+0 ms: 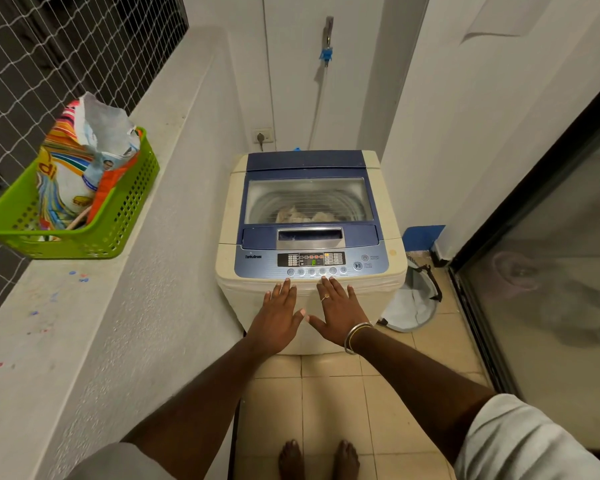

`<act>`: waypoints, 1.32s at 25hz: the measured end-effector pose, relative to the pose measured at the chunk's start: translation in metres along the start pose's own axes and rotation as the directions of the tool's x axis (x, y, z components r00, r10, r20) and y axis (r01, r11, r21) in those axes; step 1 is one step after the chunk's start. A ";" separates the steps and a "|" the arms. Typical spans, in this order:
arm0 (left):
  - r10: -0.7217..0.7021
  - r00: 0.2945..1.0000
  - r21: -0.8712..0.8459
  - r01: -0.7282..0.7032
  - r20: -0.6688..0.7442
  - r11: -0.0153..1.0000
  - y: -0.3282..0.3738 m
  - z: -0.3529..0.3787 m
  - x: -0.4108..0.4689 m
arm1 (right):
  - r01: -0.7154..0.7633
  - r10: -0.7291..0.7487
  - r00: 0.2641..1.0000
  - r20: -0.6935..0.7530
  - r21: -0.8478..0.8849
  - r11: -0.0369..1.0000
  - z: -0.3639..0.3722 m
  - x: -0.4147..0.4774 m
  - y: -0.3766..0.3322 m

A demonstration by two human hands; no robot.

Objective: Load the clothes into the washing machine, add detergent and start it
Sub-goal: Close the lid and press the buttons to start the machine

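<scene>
Both hands are flat and empty, fingers straight and spread. I see the left hand and right hand side by side against the front of the washing machine, fingertips at its top edge just below the control panel, whose display is lit. Its clear lid is down, and pale clothes show through it in the drum. On the grey ledge to the left, a green basket holds an opened detergent bag, with netting behind. A tap and socket sit on the white wall behind the machine. To the right, a glass door runs along the tiled floor.
</scene>
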State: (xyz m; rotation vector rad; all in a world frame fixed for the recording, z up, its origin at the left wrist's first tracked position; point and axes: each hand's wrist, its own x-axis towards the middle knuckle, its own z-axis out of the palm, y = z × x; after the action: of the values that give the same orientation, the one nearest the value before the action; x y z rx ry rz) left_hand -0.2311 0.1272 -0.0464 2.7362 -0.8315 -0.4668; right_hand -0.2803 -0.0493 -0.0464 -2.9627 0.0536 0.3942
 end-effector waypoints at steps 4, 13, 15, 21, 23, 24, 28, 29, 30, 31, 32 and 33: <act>-0.002 1.000 -0.002 0.002 -0.005 1.000 -0.002 0.000 -0.002 | 0.000 0.000 1.000 0.008 -0.002 1.000 0.000 -0.001 -0.004; -0.022 1.000 -0.009 0.022 -0.001 1.000 -0.004 0.000 -0.006 | 0.007 -0.006 1.000 0.021 -0.009 1.000 0.002 -0.002 -0.007; -0.028 1.000 -0.001 0.028 -0.005 1.000 -0.005 0.000 -0.006 | 0.009 -0.009 1.000 0.018 -0.012 1.000 0.002 -0.003 -0.007; -0.028 1.000 0.005 0.028 -0.006 1.000 -0.010 0.000 -0.006 | 0.036 -0.036 0.999 -0.008 -0.007 0.999 0.003 0.003 -0.010; -0.035 0.999 -0.003 0.035 -0.003 0.999 -0.013 0.001 -0.005 | 0.048 -0.048 0.999 -0.019 -0.014 0.999 0.003 0.007 -0.014; -0.039 0.999 -0.004 0.039 -0.002 0.999 -0.015 0.001 -0.005 | 0.052 -0.052 0.998 -0.020 -0.016 0.999 0.002 0.010 -0.017; -0.049 0.999 0.009 0.049 -0.010 0.999 -0.026 0.000 -0.005 | 0.057 -0.057 0.998 0.008 -0.024 0.998 -0.003 0.026 -0.026; -0.057 0.998 0.007 0.057 -0.009 0.998 -0.029 0.000 -0.005 | 0.052 -0.051 0.998 0.027 -0.027 0.998 -0.004 0.031 -0.028; -0.065 0.998 0.002 0.065 -0.009 0.998 -0.031 -0.001 -0.005 | 0.047 -0.045 0.998 0.046 -0.034 0.998 -0.005 0.036 -0.029; -0.073 0.997 -0.002 0.073 -0.008 0.997 -0.034 -0.002 -0.005 | 0.042 -0.039 0.997 0.063 -0.045 0.998 -0.006 0.040 -0.031; -0.078 0.997 -0.004 0.078 -0.005 0.997 -0.035 -0.001 -0.004 | 0.037 -0.032 0.997 0.076 -0.058 0.998 -0.007 0.044 -0.032; -0.082 0.997 -0.005 0.082 -0.003 0.997 -0.036 -0.001 -0.004 | 0.032 -0.026 0.996 0.084 -0.071 0.997 -0.008 0.047 -0.033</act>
State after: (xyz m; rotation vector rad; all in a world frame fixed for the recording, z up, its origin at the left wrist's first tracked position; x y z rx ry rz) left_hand -0.2159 0.1593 -0.0557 2.7746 -0.7182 -0.4797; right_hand -0.2310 -0.0184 -0.0464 -3.0098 -0.0139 0.5260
